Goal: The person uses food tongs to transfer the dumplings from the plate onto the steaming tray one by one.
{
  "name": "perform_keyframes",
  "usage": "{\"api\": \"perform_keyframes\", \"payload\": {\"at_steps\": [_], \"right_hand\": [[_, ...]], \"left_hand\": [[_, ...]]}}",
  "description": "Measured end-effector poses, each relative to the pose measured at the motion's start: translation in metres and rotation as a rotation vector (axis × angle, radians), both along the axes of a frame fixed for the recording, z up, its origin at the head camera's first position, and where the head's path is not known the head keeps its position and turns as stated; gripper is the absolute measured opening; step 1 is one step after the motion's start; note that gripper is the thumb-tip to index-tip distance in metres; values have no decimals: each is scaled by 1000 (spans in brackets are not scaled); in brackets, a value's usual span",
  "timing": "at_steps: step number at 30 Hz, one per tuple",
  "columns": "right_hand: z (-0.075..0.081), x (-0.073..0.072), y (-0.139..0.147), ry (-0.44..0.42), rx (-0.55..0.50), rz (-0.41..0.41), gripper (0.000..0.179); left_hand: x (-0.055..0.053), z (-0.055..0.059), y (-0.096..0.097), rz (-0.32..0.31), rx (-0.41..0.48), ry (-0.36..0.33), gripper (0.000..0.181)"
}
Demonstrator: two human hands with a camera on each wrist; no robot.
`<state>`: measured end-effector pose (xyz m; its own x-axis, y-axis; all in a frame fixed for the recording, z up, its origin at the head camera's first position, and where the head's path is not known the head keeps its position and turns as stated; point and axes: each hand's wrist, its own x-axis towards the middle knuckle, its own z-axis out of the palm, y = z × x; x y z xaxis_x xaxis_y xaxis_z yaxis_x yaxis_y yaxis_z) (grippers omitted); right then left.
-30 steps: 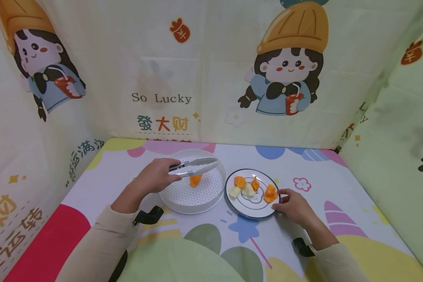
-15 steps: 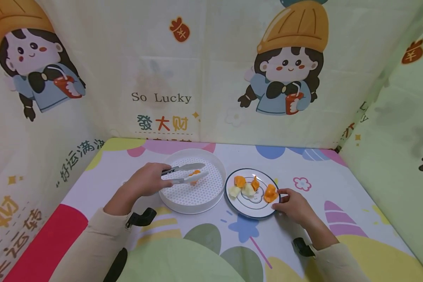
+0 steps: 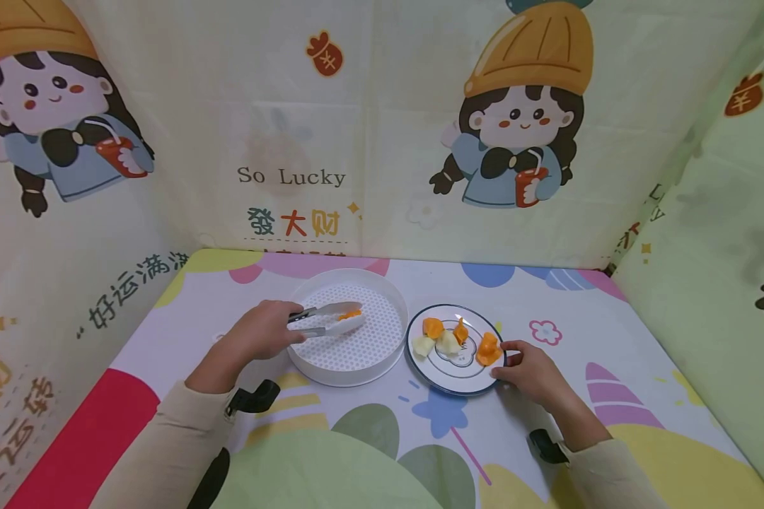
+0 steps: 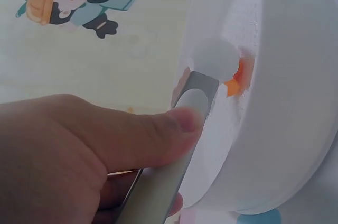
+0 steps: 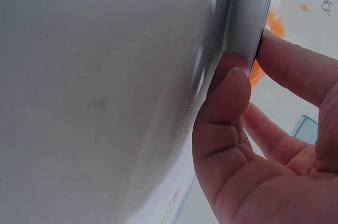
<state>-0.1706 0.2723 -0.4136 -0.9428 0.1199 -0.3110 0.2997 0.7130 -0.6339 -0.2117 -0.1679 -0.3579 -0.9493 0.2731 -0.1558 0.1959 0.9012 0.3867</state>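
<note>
Head view gives me both hands: the left hand [image 3: 261, 332] curled round the tongs [image 3: 335, 309], their tips over the dotted floor of the round white tray [image 3: 356, 375], with the orange piece [image 3: 351, 314] partly hidden between them; I can't tell whether it is gripped. The right hand [image 3: 531, 371] pinches the rim of the plate [image 3: 448, 382], just beside the tray. Left wrist view adds the thumb pressed on a smooth metallic handle and the tray's tall, plain wall. Right wrist view alone shows digits on both sides of the rim, nearly edge-on; a broad pale surface [image 5: 100, 76] there is too blurred to identify. On the glossy, dark-edged plate: lumpy orange chunks [image 3: 487, 350], blockier pale chunks [image 3: 448, 343]. Sleeves [image 3: 172, 431] run out of frame.
</note>
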Motion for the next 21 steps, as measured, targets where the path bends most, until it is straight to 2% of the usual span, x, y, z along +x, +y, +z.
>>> {"api": "perform_keyframes", "payload": {"at_steps": [9,14,21], "right_hand": [[1,0,-1,7,-3,2,65],[0,0,-1,5,-2,-1,64],[0,0,-1,-4,-4,-9,65]], "left_hand": [[-1,1,-7,-1,34,48,52],[-8,2,-10,11,33,96,51],[-17,-2,-10,75,1,113,56]]}}
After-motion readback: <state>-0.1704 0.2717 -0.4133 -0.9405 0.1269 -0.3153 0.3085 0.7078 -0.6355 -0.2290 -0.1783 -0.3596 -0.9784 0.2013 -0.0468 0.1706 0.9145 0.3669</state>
